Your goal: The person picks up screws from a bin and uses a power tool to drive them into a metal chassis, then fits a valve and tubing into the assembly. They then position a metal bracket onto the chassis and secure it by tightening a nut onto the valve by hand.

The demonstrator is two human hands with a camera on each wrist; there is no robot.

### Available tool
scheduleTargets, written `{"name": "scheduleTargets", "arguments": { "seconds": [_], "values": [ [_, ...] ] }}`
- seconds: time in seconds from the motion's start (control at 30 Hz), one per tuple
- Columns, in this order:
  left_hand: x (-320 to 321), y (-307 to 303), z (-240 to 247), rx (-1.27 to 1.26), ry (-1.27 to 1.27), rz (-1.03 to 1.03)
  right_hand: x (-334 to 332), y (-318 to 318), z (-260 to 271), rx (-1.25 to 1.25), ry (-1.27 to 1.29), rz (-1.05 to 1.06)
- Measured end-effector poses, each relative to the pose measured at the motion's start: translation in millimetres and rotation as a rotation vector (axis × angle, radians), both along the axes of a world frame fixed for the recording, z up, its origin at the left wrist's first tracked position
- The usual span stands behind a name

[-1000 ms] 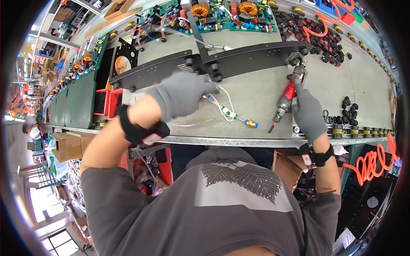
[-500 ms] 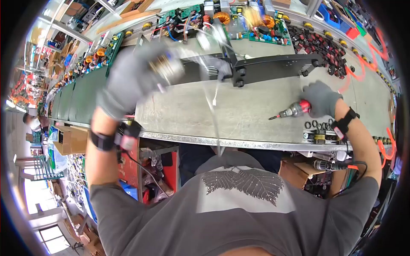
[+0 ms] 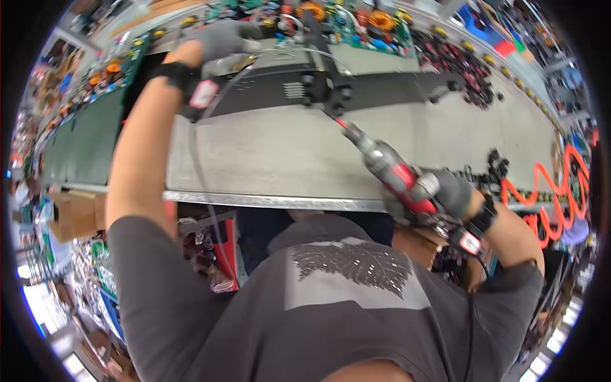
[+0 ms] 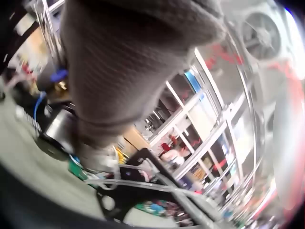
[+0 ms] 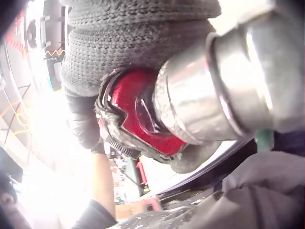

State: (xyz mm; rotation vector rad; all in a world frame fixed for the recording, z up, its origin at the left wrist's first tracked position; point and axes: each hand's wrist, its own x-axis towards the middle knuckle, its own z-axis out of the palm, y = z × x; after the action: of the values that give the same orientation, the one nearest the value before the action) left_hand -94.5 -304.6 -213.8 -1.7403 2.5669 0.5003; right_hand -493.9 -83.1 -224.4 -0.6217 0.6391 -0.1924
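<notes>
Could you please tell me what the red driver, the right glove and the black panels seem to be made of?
Driver: shiny metal nose, from its bright highlights; glossy red housing, painted metal or plastic.
Right glove: matte grey knitted yarn, its stitches visible.
Panels: probably dark-coated sheet metal, being flat and slotted, though plastic is possible.

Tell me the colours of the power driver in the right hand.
The driver is red and silver-grey, seen best in the right wrist view.

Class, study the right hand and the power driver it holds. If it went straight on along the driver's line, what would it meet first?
The right hand would likely bring the power driver first to the black panel, beside the black knobs; depth is unclear.
</notes>
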Motion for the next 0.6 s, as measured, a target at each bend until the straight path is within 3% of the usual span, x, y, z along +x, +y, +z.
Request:
{"name": "scheduleTargets", "arguments": {
  "seconds": [0.03, 0.17, 0.2, 0.23, 0.3, 0.33, 0.37, 0.4, 0.43, 0.5, 0.6],
  "values": [
    [-9.9, 25.2, 39.2, 0.102, 0.002, 0.146, 7.1, -0.3, -6.3, 0.014, -0.099, -0.032],
    [73.4, 46.6, 54.2, -0.169, 0.512, 0.003, 32.4, -7.4, -9.7, -0.026, -0.208, -0.012],
    [82.3, 68.9, 84.9, -0.119, 0.317, 0.170, 35.1, -6.9, -5.6, -0.049, -0.130, -0.035],
    [110.0, 77.8, 83.5, -0.152, 0.485, 0.293, 40.2, -8.3, -6.9, -0.078, -0.064, -0.046],
    [157.3, 95.8, 90.1, -0.180, 0.477, 0.438, 46.6, -10.7, -18.5, -0.142, -0.083, -0.042],
    [158.4, 109.9, 87.2, -0.285, 0.474, 0.526, 52.8, -16.2, -12.6, -0.134, -0.071, 0.058],
    [205.3, 97.8, 57.9, -0.206, 0.417, 0.748, 57.5, -19.8, -5.0, -0.123, -0.046, 0.148],
    [212.0, 97.4, 40.1, -0.121, 0.302, 0.793, 62.3, -18.0, -6.9, -0.099, -0.044, 0.139],
    [223.1, 94.6, 11.7, -0.093, 0.227, 0.723, 65.5, -15.9, -8.3, -0.073, -0.034, 0.121],
    [205.7, 92.5, -18.6, 0.205, 0.253, 0.759, 68.6, -15.0, -11.8, -0.066, -0.026, 0.144],
    [192.5, 74.2, -75.2, 0.089, -0.054, 0.598, 74.5, -15.4, -11.9, -0.167, 0.079, 0.111]
  ]
}}
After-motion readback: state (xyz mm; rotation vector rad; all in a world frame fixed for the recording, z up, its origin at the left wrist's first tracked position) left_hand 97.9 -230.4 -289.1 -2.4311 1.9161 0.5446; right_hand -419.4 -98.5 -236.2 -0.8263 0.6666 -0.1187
